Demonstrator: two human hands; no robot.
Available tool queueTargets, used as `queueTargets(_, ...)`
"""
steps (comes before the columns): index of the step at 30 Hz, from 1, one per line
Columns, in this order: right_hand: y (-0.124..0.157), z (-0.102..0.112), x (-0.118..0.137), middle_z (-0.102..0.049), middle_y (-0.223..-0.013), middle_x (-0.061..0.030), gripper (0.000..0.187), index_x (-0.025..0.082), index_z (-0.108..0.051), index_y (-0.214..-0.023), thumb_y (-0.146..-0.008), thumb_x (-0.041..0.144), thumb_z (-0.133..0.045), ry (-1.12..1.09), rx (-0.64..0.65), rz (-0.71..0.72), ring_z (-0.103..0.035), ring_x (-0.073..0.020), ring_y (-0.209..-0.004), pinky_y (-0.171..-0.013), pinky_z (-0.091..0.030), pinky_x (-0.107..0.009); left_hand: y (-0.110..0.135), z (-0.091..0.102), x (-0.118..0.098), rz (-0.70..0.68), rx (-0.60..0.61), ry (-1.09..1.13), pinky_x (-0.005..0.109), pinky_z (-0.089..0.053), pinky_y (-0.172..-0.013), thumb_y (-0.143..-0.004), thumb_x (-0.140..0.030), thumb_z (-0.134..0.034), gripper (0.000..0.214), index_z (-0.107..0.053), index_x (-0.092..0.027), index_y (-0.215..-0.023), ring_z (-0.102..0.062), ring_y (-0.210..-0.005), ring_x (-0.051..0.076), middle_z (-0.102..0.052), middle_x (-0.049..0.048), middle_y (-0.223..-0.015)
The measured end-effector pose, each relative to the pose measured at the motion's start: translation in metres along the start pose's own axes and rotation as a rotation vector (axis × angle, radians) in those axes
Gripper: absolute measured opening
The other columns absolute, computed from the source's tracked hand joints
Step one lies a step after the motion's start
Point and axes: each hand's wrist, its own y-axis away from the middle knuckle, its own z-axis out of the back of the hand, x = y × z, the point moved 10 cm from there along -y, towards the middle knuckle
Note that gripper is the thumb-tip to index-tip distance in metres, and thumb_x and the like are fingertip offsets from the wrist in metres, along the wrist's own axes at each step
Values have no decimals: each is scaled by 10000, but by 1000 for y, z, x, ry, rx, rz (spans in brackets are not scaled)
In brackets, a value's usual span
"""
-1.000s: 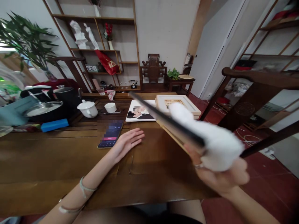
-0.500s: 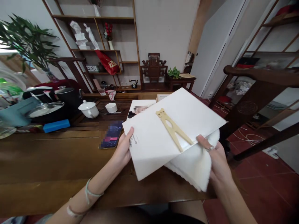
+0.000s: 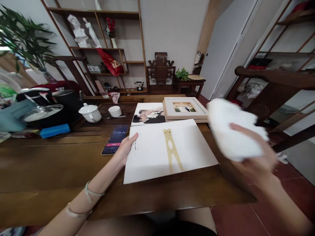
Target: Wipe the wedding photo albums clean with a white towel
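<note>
A flat white panel (image 3: 150,155) lies low over the near part of the wooden table, bearing a tan cat-shaped figure (image 3: 169,142) with two long legs. Small dark print runs along its left side. My left hand (image 3: 126,147) pinches the panel's left edge, thumb on top and fingers hidden beneath. Out to the right, my right hand (image 3: 258,154) is raised past the table's corner, gripping a fluffy white cloth (image 3: 231,131). Motion blurs this hand and the cloth.
Behind the panel are a framed picture (image 3: 184,109) and a photo print (image 3: 147,114). A phone (image 3: 115,141) lies left of my hand. Farther left stand a lidded white cup (image 3: 90,113), a small white bowl (image 3: 115,111), a blue box (image 3: 54,130) and a glass-lidded pan (image 3: 44,114). A wooden chair (image 3: 268,82) stands right.
My right hand has let go of the panel's right side and swung up and right with the cloth. The panel has tipped down toward the table, uncovering the framed picture.
</note>
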Motion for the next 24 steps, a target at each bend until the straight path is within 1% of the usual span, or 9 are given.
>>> queueTargets(1,-2,-26,16,-671,-1138,-87,84,257,-654,-723,-743,338,-669,20,139,170,-597,-271,-1095,-890,-493,-446,-1,0,0,-8,3,-16,337,-591,-539,-847,-229,-617,297,-604,-86,-1108,-688,-505,224,-731,94,-701)
queueTargets(3,10,-75,45,-627,-1230,-71,189,236,-604,-665,-844,233,-545,60,393,512,-557,-255,-1153,-879,-490,-456,-3,0,-1,-24,8,-42,327,-582,-513,-839,-230,-630,297,-605,-86,-1098,-685,-495,223,-730,94,-696)
queueTargets(5,24,-105,59,-585,-1288,-81,273,212,-574,-652,-886,141,-453,121,478,715,-524,-248,-1183,-846,-494,-442,-6,1,0,-25,5,-63,323,-574,-496,-832,-232,-641,296,-607,-86,-1087,-684,-491,227,-730,96,-690)
queueTargets(7,35,-123,63,-566,-1303,-113,285,190,-573,-654,-880,85,-435,167,491,797,-506,-262,-1187,-816,-493,-434,-8,3,1,-16,4,-81,321,-569,-488,-828,-229,-646,293,-610,-84,-1079,-682,-489,229,-728,97,-682)
queueTargets(12,55,-143,62,-524,-1316,-182,257,155,-574,-598,-772,-3,-472,186,560,831,-487,-320,-1163,-800,-476,-466,-16,4,3,-16,2,-106,287,-558,-486,-840,-202,-628,240,-619,-85,-1049,-673,-479,203,-723,85,-654)
queueTargets(15,58,-146,58,-519,-1312,-179,232,157,-595,-612,-722,-15,-485,173,601,793,-479,-327,-1150,-807,-471,-480,-21,5,8,-2,5,-127,303,-559,-502,-816,-226,-658,236,-635,-96,-1012,-679,-508,215,-727,92,-669)
queueTargets(19,58,-146,52,-515,-1314,-165,231,158,-633,-669,-686,-24,-493,179,617,741,-469,-325,-1148,-816,-465,-479,-26,2,8,-42,25,-204,288,-547,-510,-793,-261,-688,226,-647,-107,-954,-683,-541,210,-730,99,-706)
queueTargets(21,57,-146,49,-524,-1300,-168,247,154,-652,-706,-664,-31,-494,163,624,719,-471,-324,-1141,-823,-462,-472,-27,2,6,-70,27,-268,274,-544,-521,-755,-278,-729,280,-638,-109,-959,-682,-558,195,-734,103,-754)
queueTargets(24,57,-145,45,-528,-1297,-160,272,156,-667,-738,-638,-32,-497,132,621,699,-474,-322,-1128,-820,-459,-465,-25,6,0,-124,5,-420,281,-562,-591,-608,-320,-839,527,-602,-120,-1035,-701,-672,204,-736,114,-896)
